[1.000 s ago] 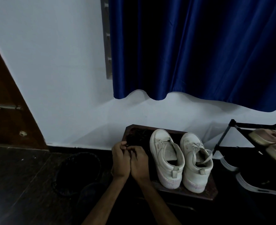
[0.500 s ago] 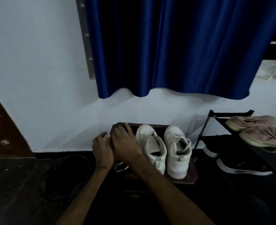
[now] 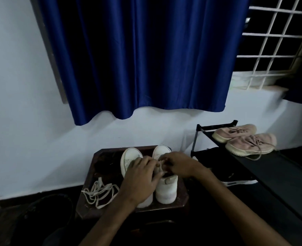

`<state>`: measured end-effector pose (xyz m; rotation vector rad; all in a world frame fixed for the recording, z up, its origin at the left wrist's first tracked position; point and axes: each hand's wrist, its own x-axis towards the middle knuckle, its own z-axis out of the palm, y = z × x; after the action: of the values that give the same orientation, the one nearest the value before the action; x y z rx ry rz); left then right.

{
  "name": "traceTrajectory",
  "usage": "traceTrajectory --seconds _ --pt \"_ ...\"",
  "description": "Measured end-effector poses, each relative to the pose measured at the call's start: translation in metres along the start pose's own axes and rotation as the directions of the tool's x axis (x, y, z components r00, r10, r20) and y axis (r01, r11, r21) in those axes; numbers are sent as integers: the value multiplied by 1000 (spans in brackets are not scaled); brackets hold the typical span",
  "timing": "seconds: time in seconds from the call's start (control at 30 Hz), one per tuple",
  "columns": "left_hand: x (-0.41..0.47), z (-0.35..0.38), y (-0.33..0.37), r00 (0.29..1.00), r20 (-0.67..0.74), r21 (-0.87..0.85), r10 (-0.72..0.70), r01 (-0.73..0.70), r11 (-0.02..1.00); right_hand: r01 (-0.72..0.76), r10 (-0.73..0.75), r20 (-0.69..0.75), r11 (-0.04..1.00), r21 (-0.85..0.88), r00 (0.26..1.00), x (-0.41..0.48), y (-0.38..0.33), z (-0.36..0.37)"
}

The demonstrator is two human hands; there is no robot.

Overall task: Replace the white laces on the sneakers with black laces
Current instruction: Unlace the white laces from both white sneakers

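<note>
Nearest you, a loose white lace (image 3: 98,192) lies on the dark wooden surface (image 3: 86,209). Your left hand (image 3: 139,180) and right hand (image 3: 179,164) each keep a pinching grip on the threaded white lace (image 3: 161,166) of the right white sneaker (image 3: 166,190). Tangled black laces (image 3: 104,160) lie beyond.

1. Two white sneakers on a dark wooden stool (image 3: 86,210), side by side, toes twd wall: left sneaker (image 3: 129,157), right sneaker (image 3: 166,190).
2. L hand (image 3: 139,180) lies over left sneaker, fingertips at right sneaker's lacing; grip unclear.
3. R hand (image 3: 179,164) pinches the tied white lace (image 3: 160,163) there.
4. Loose white lace (image 3: 98,192) lies front-left on stool; dark tangle (image 3: 104,160) behind it, too dim to make out.
5. Pink shoes (image 3: 244,139) on black rack (image 3: 215,126) at right; blue curtain (image 3: 146,59) above.
</note>
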<state>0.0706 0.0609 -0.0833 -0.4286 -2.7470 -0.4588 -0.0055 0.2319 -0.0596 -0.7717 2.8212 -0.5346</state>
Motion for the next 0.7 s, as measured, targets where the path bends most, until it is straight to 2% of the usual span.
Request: traceTrajectory --seconds 0.13,0.3,0.43,0.5,0.57,0.63,0.7 --pt "15 0 6 997 74 136 27 -37 990 45 -36 -118 996 81 992 -13 5 17" --pt "32 -9 6 968 244 148 58 -97 984 44 -20 -158 987 152 987 -17 17 15" --pt "48 -18 -1 929 335 169 161 -227 959 200 -189 -158 978 57 969 -20 35 3" --pt "54 -16 -7 927 302 82 222 -257 963 277 -279 -147 960 -36 949 -17 41 1" --pt "57 -11 -13 949 235 -61 212 -203 977 271 -302 -145 942 -199 942 -16 39 -1" --pt "60 -10 -17 964 230 -181 130 -89 979 241 -288 -131 926 -290 949 -13 37 -2" --pt "61 -14 -18 971 238 -410 22 79 909 252 -294 -75 905 -341 953 -9 33 -6"
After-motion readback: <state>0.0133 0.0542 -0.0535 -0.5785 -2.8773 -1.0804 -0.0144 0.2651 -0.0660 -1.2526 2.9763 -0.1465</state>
